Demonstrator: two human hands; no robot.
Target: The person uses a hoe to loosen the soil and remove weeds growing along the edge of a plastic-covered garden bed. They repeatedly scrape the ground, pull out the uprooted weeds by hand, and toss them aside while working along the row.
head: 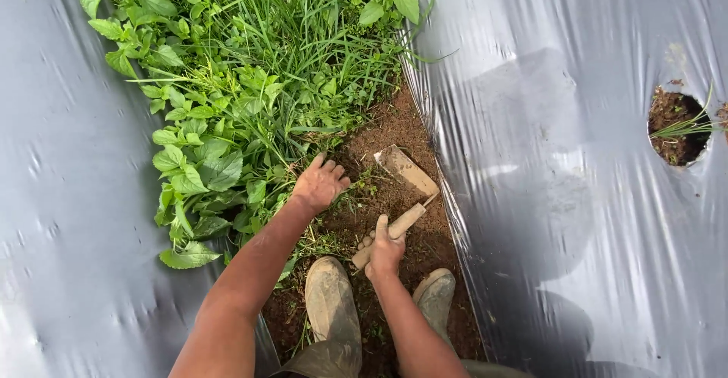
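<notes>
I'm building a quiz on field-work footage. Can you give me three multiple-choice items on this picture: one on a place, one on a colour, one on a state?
1. Where does the hand hoe's blade rest?
A. on the bare soil
B. on the plastic sheet
C. in the planting hole

2. What colour is the plastic sheet?
A. red
B. silver-grey
C. yellow

3. What is the left hand doing?
A. gripping the hoe handle
B. resting on a boot
C. reaching into the weeds

Answers:
1 A: the blade lies on the brown soil strip between the sheets.
2 B: it shines silver-grey.
3 C: its fingers touch the weeds, while the right hand grips the wooden handle.
</notes>
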